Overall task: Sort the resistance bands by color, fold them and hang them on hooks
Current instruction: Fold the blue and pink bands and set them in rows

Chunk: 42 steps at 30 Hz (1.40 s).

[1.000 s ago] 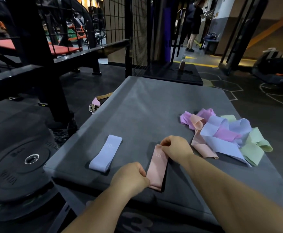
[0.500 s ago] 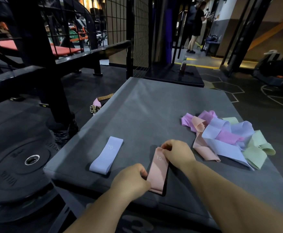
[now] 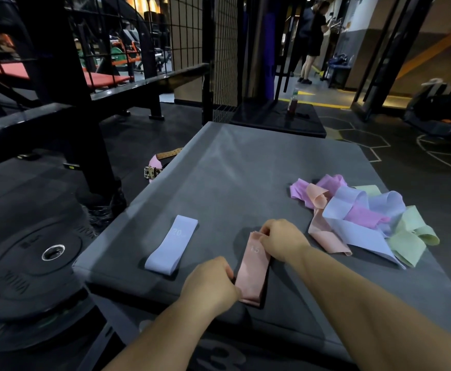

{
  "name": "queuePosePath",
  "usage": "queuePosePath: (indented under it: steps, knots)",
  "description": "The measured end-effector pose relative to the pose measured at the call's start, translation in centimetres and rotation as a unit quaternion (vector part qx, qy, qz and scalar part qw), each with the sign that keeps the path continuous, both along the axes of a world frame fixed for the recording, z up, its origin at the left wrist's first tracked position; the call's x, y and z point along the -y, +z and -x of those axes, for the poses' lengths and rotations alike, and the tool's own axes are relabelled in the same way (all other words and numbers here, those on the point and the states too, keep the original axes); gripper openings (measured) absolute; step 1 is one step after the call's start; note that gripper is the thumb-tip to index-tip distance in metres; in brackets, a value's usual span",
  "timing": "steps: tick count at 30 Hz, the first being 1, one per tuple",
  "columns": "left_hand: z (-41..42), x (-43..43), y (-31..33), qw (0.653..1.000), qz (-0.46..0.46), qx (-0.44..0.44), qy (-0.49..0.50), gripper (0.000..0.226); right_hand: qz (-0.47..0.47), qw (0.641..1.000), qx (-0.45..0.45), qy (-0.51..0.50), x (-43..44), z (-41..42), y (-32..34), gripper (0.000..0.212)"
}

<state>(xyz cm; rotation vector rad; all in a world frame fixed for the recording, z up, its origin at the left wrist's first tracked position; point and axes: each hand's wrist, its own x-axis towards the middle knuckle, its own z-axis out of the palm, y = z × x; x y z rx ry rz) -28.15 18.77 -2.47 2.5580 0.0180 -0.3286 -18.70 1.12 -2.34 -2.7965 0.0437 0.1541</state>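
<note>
A folded peach resistance band [image 3: 253,269] marked 15 lies flat near the front edge of the grey padded box [image 3: 227,167]. My left hand [image 3: 211,285] pinches its near end with curled fingers. My right hand [image 3: 282,239] pinches its far end. To the left lies a folded lavender band [image 3: 172,245] marked 20, untouched. At the right sits a loose pile of bands [image 3: 366,218]: purple, peach, lavender and light green, tangled together.
A black weight plate [image 3: 35,266] lies on the floor at the left, beside a black rack post [image 3: 85,129]. A pink belt [image 3: 154,166] lies on the floor by the box's left edge. A bottle [image 3: 293,100] stands on a dark box beyond. A person [image 3: 312,38] stands far back.
Both hands have stayed on the ends of the peach band; the right hand shifted slightly at the far end. The view has drifted a little. The other bands have not moved.
</note>
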Motion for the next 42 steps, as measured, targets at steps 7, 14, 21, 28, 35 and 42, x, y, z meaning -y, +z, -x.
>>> queuePosePath:
  steps: [7, 14, 21, 28, 35, 42]
  knots:
    - [0.6, 0.2, -0.2, 0.997, 0.036, 0.044, -0.05, 0.036, -0.039, 0.998, 0.045, 0.026, 0.9, 0.9, 0.1, 0.025]
    - [0.2, 0.6, -1.0, 0.992, 0.083, 0.061, -0.074, 0.036, -0.028, 0.986, 0.127, 0.103, 1.7, 2.3, -1.5, 0.029]
    - [0.1, 1.2, -0.4, 0.994, 0.091, 0.046, -0.04, 0.031, -0.014, 0.984, 0.139, 0.111, 1.8, 2.3, -2.0, 0.03]
    - [0.5, 1.4, -0.9, 0.99, 0.076, 0.102, -0.054, 0.033, -0.025, 0.985, 0.142, 0.094, 1.6, 2.2, -2.1, 0.027]
    - [0.3, 1.4, -1.0, 0.991, 0.095, 0.095, -0.018, 0.036, -0.085, 0.984, 0.154, 0.04, 1.7, 2.4, -1.9, 0.028]
    - [0.1, 1.0, -1.0, 0.989, 0.132, 0.07, 0.008, 0.034, -0.061, 0.988, 0.139, 0.041, 1.7, 2.3, -2.1, 0.028]
